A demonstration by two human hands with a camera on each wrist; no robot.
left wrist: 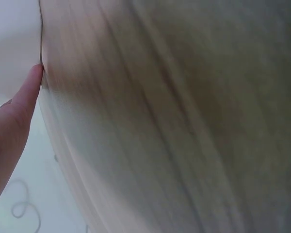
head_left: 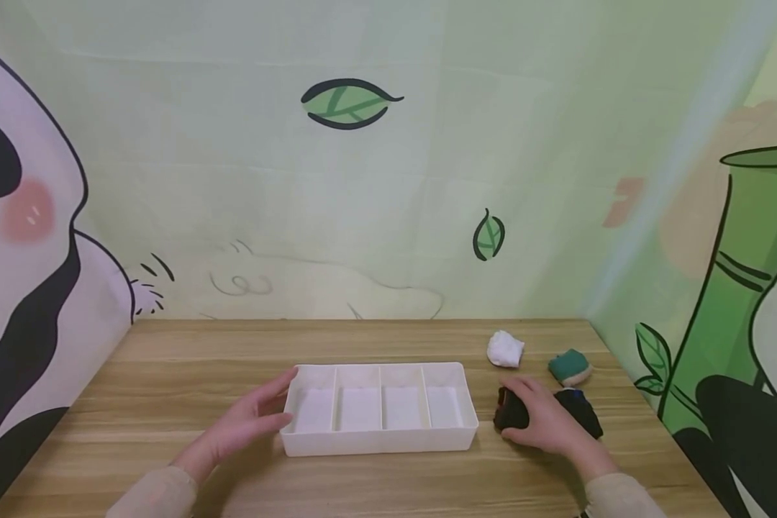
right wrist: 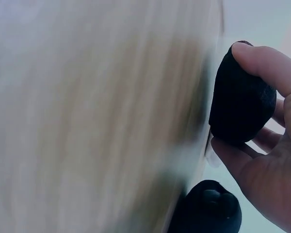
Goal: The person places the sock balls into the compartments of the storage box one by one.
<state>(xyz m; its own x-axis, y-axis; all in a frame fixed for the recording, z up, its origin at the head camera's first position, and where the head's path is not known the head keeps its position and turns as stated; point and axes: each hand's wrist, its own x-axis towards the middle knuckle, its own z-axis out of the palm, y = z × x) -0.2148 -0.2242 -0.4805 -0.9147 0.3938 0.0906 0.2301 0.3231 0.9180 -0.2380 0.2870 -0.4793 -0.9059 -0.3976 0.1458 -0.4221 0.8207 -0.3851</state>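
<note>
A white box [head_left: 378, 440] with several compartments sits mid-table. My left hand [head_left: 249, 417] is at its left end, thumb by the front corner and fingers by the rear one. In the left wrist view, a fingertip [left wrist: 36, 73] touches the box wall [left wrist: 14, 58]. To the right of the box, my right hand [head_left: 544, 421] grips a black rolled-up sock [head_left: 510, 411] between thumb and fingers; the right wrist view shows this black sock [right wrist: 242, 99] closely. Partly behind that hand lies a second black rolled-up sock [head_left: 581, 411].
Behind the right hand, a white rolled-up sock [head_left: 506, 350] and a green-and-beige one [head_left: 570, 367] lie on the wooden table [head_left: 233, 345]. A printed cloth backdrop [head_left: 388, 201] rises along the table's back edge.
</note>
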